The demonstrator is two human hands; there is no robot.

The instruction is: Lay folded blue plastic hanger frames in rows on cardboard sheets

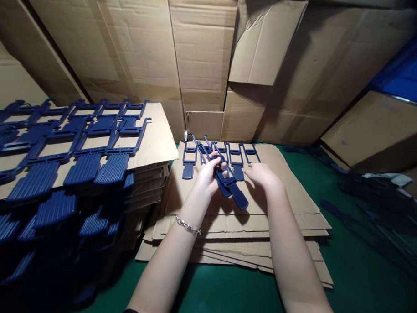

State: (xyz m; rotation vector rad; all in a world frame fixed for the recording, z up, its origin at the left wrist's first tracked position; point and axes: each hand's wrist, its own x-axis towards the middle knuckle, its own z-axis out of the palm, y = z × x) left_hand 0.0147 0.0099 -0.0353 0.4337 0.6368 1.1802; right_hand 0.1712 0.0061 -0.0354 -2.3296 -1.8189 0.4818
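In my left hand (211, 172) is a small bunch of dark blue plastic frames with ribbed paddle ends (239, 197), gripped around their middles and tilted. My right hand (262, 174) is closed at the near end of another blue plastic frame (251, 153), whose paddle is hidden by the fingers. This frame lies at the right end of a row on a cardboard sheet (278, 195). Also in the row are a frame with its ribbed paddle showing (188, 169) and another (235, 157) just left of my right hand.
To the left rises a taller cardboard stack (154, 145) covered with rows of similar blue frames (112, 167). More dark parts (381, 203) lie blurred on the green table (224, 289) at right. Cardboard boxes (201, 51) form a wall behind.
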